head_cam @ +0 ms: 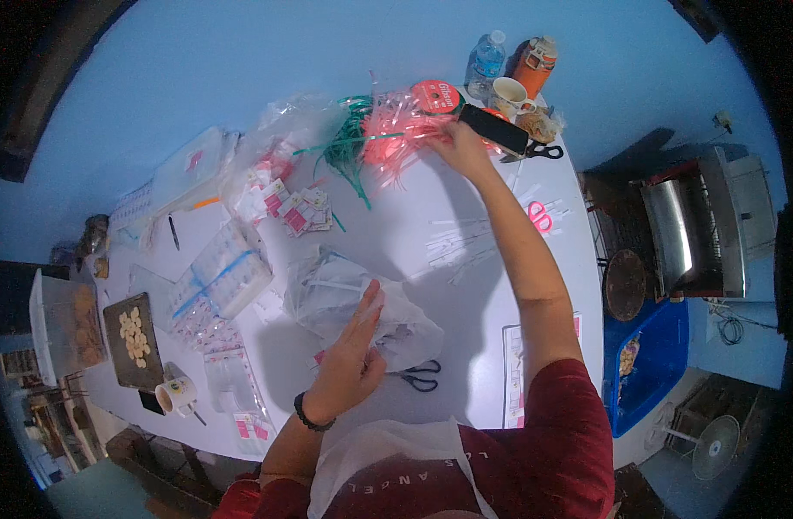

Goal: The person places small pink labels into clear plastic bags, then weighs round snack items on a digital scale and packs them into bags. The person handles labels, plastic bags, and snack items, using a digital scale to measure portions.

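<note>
My left hand (354, 370), with a dark bead bracelet at the wrist, lies over the near side of a clear plastic bag (403, 324). Its fingers are stretched out and its thumb stands apart. Black-handled scissors (422, 376) lie partly under the bag. My right hand (461, 152) reaches to the back of the white table (396, 233). Its fingertips touch a heap of pink ribbon strips (393, 139); whether they grip any is unclear. Green ribbon strips (346, 156) lie left of the pink ones. Just right of that hand is a black smartphone (494, 128).
Behind are a ribbon spool (435, 97), a cup (510, 97), a water bottle (487, 61) and an orange flask (534, 68). Pink-handled scissors (539, 217) lie among white strips (461, 240). Printed cards (302, 211), a plastic pack (221, 272), a mug (176, 394) and a tray of round pieces (119, 324) fill the left.
</note>
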Demonstrator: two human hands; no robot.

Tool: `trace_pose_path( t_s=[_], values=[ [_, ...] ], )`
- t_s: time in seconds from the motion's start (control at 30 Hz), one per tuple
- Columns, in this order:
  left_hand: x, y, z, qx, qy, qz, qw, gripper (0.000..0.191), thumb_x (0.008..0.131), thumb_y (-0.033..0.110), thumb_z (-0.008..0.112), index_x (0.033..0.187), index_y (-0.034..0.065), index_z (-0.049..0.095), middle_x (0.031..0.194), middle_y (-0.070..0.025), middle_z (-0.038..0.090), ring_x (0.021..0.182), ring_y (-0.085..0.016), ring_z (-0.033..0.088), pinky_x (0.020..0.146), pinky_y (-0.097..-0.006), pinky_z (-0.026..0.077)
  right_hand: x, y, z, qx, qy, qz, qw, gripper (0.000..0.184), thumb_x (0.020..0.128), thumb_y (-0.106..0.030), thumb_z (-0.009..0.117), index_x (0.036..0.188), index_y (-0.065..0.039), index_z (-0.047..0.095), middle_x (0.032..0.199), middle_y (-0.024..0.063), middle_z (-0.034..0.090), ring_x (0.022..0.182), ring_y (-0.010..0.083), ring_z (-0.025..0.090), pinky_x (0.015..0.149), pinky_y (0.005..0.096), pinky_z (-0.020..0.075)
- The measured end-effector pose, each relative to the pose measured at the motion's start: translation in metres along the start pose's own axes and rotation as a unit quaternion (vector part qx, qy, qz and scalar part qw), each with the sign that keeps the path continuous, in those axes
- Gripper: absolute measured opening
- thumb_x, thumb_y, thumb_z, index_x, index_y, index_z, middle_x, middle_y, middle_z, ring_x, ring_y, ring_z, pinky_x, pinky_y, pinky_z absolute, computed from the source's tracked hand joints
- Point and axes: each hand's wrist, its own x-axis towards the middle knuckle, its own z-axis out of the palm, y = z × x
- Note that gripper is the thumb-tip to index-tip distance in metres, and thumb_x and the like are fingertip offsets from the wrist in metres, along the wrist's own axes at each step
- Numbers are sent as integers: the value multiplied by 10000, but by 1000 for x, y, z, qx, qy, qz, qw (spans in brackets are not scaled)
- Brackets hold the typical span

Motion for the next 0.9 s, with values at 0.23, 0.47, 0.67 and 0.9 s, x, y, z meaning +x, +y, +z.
trace_pose_path(
  t_s=[0.23, 0.47, 0.67, 0.9],
  values=[
    [3, -2, 1, 51, 17, 0, 999, 850, 738, -120, 461, 1545, 94, 304, 1620, -193, 253, 1385, -256, 460, 733, -236, 508, -140, 86, -91, -312, -169, 69, 932, 280, 851, -176, 636, 1115, -91, 678, 1142, 131, 651, 1038, 337, 652, 869, 452, 535],
    [9, 6, 4, 36, 3, -34, 999, 843, 754, -118, 493, 1549, 81, 300, 1614, -190, 266, 1210, -274, 594, 697, -231, 492, -192, 107, -119, -351, -161, -123, 914, 188, 869, -154, 610, 1033, -80, 664, 1115, 90, 635, 973, 302, 646, 819, 421, 534],
    [11, 5, 5, 45, 17, -41, 998, 840, 759, -116, 493, 1548, 98, 304, 1608, -185, 285, 1176, -267, 619, 661, -229, 488, -137, 116, -134, -368, -106, -112, 917, 315, 807, -145, 653, 1113, -71, 644, 1123, 109, 635, 975, 299, 624, 804, 426, 520],
    [10, 2, 8, 67, 36, -9, 997, 844, 755, -113, 493, 1546, 119, 311, 1606, -177, 292, 1119, -266, 644, 643, -222, 482, -124, 85, -89, -268, -292, -174, 902, 668, 786, -248, 714, 1396, -88, 494, 1393, 167, 521, 1316, 355, 476, 1048, 448, 441]
  ],
)
